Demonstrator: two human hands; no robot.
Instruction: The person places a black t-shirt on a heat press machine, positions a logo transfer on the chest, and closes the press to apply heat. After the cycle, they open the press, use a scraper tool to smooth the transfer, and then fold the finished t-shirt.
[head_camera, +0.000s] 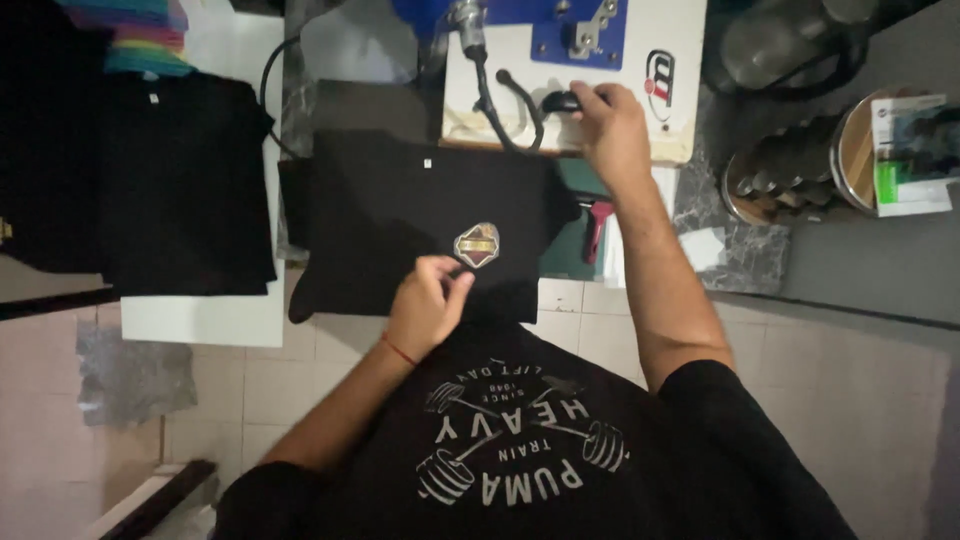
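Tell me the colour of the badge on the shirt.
Badge: gold and dark red, on the black shirt. Head view.

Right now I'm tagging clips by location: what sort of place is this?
Probably a small garment-printing workshop. A black T-shirt lies spread on a heat press, with a small badge-shaped emblem on it. The right hand grips the press handle, and more black shirts are stacked alongside.

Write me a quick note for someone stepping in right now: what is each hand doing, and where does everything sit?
Left hand: fingertips pinch the edge of the small badge-shaped patch on the black shirt, which lies flat on the press plate.
Right hand: grips the black handle of the heat press, which stands open.
Done: shirt laid out, patch on its chest.
Left: patch not yet pressed.
More black shirts lie stacked to the left.
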